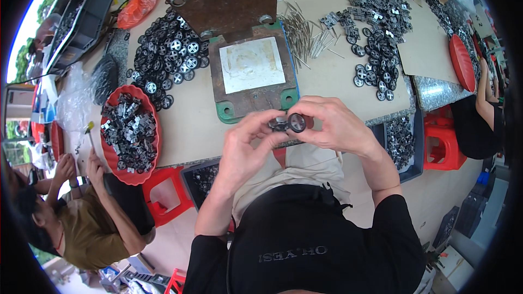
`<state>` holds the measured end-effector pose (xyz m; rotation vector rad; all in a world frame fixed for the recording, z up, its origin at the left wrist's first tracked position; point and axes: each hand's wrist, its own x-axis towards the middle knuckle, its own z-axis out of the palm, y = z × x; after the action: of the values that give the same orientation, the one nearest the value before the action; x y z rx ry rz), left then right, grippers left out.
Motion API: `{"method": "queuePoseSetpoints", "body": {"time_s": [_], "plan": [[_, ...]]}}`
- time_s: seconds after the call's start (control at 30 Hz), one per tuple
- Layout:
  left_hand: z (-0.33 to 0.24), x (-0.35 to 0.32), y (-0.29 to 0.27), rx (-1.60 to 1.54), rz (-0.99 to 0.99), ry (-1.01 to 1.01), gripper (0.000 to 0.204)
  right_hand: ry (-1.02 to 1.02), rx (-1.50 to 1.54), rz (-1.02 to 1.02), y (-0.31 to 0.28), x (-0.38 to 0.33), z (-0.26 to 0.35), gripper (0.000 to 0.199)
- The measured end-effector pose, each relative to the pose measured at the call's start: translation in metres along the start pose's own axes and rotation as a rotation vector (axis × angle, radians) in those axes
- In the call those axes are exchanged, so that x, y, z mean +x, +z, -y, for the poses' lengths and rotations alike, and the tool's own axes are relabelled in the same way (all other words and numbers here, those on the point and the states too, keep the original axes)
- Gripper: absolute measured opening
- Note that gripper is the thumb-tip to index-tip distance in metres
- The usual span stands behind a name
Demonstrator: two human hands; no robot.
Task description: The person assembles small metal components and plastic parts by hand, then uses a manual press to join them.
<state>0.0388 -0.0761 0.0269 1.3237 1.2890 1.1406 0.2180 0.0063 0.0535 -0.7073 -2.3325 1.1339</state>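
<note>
Black shirt (pixel 321 239) nearest; bare hands (pixel 335 126) pinch a black wheeled piece (pixel 297 123). Left, a red wavy bowl (pixel 132 177) holds grey-black parts (pixel 131 125).

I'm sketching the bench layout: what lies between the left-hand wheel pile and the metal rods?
In the head view, a brown metal base with a pale sheet on top lies between them.

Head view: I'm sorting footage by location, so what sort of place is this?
Probably a small assembly workshop: a workbench bears heaped black wheels, a pile of metal pins and a red tray full of small parts.
</note>
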Motion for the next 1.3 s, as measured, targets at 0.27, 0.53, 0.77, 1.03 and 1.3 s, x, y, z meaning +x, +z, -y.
{"method": "queuePoseSetpoints", "body": {"time_s": [0.27,0.53,0.77,1.03,1.3], "plan": [[-0.002,0.065,-0.032,-0.040,-0.405,0.093,0.014,0.146,0.001,-0.266,0.008,0.016,-0.013,0.023],[0.033,0.087,-0.031,0.252,-0.551,0.165,0.018,0.222,0.001,-0.261,0.006,-0.010,-0.033,0.019],[0.040,0.098,-0.032,0.258,-0.610,0.262,0.015,0.177,-0.123,-0.281,-0.028,-0.009,-0.026,0.017],[0.038,0.078,-0.032,0.430,-0.620,0.239,0.015,-0.266,-0.418,-0.709,-0.161,0.048,0.074,0.014],[0.036,0.077,-0.028,0.408,-0.654,0.263,0.014,-0.180,-0.059,-0.795,-0.251,0.207,0.229,0.054]]}}
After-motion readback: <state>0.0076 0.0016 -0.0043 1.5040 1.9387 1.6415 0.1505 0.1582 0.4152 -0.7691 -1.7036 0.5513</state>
